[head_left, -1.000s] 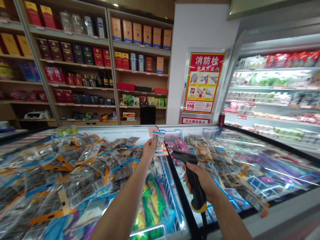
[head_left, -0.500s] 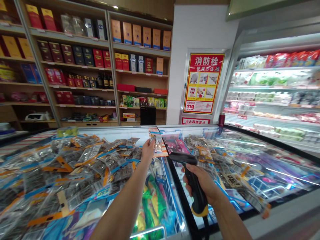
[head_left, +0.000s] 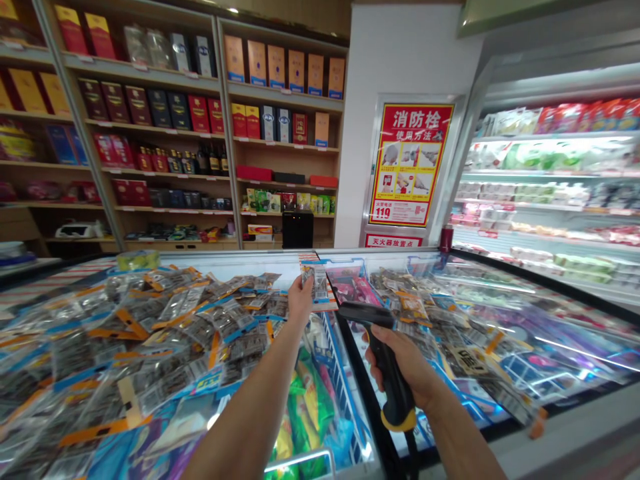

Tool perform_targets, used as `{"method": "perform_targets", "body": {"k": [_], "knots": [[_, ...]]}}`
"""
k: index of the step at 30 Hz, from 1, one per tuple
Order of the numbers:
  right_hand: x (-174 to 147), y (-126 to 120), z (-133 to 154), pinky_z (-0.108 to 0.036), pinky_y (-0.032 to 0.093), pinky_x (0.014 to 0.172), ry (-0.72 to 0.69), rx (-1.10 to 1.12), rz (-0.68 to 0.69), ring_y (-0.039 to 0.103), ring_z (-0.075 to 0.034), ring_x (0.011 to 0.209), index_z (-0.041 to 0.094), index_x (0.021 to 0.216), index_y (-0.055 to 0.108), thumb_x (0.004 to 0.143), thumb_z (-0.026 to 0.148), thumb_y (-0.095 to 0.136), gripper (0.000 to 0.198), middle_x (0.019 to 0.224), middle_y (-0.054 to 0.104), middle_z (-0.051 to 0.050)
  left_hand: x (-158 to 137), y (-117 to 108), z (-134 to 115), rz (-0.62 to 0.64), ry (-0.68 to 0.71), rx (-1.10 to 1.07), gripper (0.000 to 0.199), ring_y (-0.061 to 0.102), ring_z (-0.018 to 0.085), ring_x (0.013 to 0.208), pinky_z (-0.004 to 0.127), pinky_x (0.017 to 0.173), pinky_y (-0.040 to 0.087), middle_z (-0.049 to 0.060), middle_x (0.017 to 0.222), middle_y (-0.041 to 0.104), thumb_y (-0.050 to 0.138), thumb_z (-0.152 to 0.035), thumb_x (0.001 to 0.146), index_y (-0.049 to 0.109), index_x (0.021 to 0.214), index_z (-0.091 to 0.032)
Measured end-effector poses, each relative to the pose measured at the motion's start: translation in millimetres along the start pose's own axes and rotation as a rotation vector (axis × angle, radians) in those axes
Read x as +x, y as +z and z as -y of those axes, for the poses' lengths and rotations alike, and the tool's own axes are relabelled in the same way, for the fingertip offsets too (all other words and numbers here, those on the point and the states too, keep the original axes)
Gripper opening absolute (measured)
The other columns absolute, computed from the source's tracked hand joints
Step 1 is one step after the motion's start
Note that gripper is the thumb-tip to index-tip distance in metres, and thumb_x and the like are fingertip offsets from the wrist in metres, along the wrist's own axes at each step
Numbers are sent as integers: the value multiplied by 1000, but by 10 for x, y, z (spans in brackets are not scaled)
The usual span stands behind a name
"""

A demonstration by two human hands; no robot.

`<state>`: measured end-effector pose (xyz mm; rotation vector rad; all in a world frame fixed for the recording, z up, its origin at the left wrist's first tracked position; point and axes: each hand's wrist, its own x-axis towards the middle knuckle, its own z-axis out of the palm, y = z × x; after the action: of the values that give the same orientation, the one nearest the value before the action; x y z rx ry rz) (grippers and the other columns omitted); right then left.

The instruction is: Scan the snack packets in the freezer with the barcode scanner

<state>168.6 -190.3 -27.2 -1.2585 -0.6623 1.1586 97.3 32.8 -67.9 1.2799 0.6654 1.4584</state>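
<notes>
My left hand (head_left: 301, 298) reaches out over the freezer and pinches a small clear plastic packet (head_left: 320, 281) with blue and orange edging. Closer to me, my right hand (head_left: 400, 367) is wrapped round the handle of a black barcode scanner (head_left: 387, 363) with a yellow band at its base. The scanner's head points left, toward the packet, with a gap between them. Many similar packets (head_left: 185, 320) are heaped on the left side of the freezer. More packets (head_left: 430, 307) lie spread over the right side.
A wire basket (head_left: 345, 380) holds green and yellow bags below my arms. A black freezer divider (head_left: 357, 373) runs between the two sides. Behind stand wooden shelves (head_left: 280, 93) of boxes, a red fire-hydrant poster (head_left: 411, 167) and a lit refrigerated display (head_left: 560, 173).
The packet in my left hand has turned slightly, and the hand appears a little farther right. My right hand keeps the scanner in nearly the same place. The view has shifted slightly.
</notes>
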Motion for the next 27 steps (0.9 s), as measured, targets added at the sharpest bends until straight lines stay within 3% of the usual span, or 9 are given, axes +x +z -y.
{"method": "perform_targets", "body": {"k": [8, 11, 15, 17, 19, 22, 24, 27], "knots": [[-86, -172, 196, -20, 38, 29, -129, 71, -128, 46, -8, 32, 16, 69, 51, 69, 41, 53, 25, 48, 53, 2, -20, 17, -83, -29, -25, 140, 26, 56, 14, 69, 24, 63, 43, 3, 76, 61, 46, -34, 72, 56, 89, -16], [-220, -345, 361, -20, 39, 31, -145, 111, -163, 46, -8, 34, 16, 70, 53, 69, 40, 53, 24, 48, 53, 2, -32, -37, -172, -90, -23, 429, 28, 57, 20, 76, 29, 69, 41, 6, 77, 62, 53, -26, 67, 55, 93, -18], [-367, -629, 448, -21, 38, 31, -178, 74, -289, 46, -10, 34, 16, 69, 53, 68, 39, 56, 23, 47, 53, 2, -66, -184, -321, -74, -32, 845, 53, 56, 28, 86, 37, 72, 39, 14, 88, 60, 52, -21, 67, 41, 118, -17], [-408, -773, 420, -21, 38, 31, -207, 80, -356, 46, -10, 34, 17, 70, 53, 67, 37, 57, 21, 46, 52, 2, -88, -246, -397, -68, 38, 1028, 57, 52, 30, 94, 39, 74, 39, 18, 103, 54, 47, -18, 69, 34, 124, -16], [-428, -902, 371, -21, 37, 31, -227, 112, -395, 46, -10, 34, 17, 70, 52, 67, 36, 57, 20, 45, 52, 2, -123, -245, -471, -106, 145, 1174, 53, 43, 31, 106, 41, 80, 36, 20, 118, 43, 47, -17, 69, 37, 121, -15], [-424, -1045, 303, -20, 38, 32, -236, 181, -416, 46, -9, 35, 17, 71, 52, 67, 36, 57, 19, 45, 52, 3, -253, -41, -568, -85, 286, 1241, 44, 34, 32, 113, 44, 89, 28, 17, 127, 35, 49, -20, 68, 46, 112, -15], [-404, -1101, 274, -20, 38, 32, -230, 226, -431, 46, -9, 35, 18, 71, 51, 68, 36, 55, 19, 46, 52, 3, -428, 239, -591, 91, 305, 1150, 38, 39, 30, 109, 42, 89, 29, 15, 120, 44, 50, -23, 67, 51, 105, -16], [-363, -1143, 245, -20, 38, 32, -230, 275, -447, 46, -9, 35, 18, 69, 50, 68, 37, 54, 20, 44, 51, 3, -801, 760, -515, 400, 167, 901, 29, 48, 30, 99, 40, 84, 33, 14, 95, 58, 57, -32, 63, 57, 87, -17]]}}
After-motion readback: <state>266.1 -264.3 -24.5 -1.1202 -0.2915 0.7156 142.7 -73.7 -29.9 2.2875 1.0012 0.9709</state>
